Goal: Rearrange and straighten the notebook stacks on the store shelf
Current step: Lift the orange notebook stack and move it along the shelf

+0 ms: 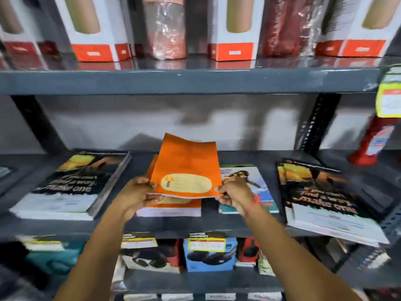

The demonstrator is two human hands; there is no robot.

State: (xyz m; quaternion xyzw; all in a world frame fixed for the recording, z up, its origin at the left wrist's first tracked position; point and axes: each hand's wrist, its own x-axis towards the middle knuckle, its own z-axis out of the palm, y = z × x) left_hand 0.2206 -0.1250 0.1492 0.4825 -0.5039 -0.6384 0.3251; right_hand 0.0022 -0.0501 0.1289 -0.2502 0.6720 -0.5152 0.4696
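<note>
An orange notebook (186,166) with a cream label is lifted at the near edge, tilted up over the orange stack (171,208) on the middle shelf (195,227). My left hand (138,192) grips its near left corner and my right hand (233,193) grips its near right corner. A tidy black-cover stack (71,185) lies to the left. To the right lie a light-blue illustrated stack (258,179) and a skewed black-cover stack (325,198) that overhangs the shelf's front edge.
The upper shelf (186,81) carries white and orange boxes (233,29) and wrapped rolls (167,29). A red extinguisher (371,142) stands at the far right. Boxed goods (209,254) fill the shelf below. A yellow tag (389,96) hangs at right.
</note>
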